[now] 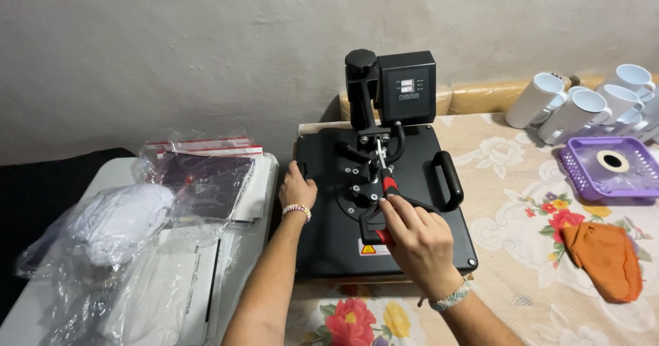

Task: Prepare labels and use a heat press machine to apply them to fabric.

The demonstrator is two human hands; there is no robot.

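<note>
A: What is shown at the left of the figure?

B: Clear plastic bags (147,250) holding white folded fabric are seen on a white side table (264,181), with a dark sheet in a sleeve (206,181) laid behind them.

A: How is the middle occupied?

B: A black heat press (343,236) is set on a flowered tablecloth (535,202), its upper plate lowered flat onto the base. The left hand (296,189) is rested against the plate's left edge, fingers curled loosely and clamped on nothing. The right hand (415,239) is closed around the red-and-black lever handle (379,226), which is held low over the front of the plate.

A: How far is the work judged to be?

B: The press appears closed; whether anything is laid inside cannot be told. Pressing and reopening are judged to remain.

A: And at the right?

B: An orange cloth (607,260), a purple tray (573,171) and several white mugs (576,106) are placed well apart from the hands.
</note>
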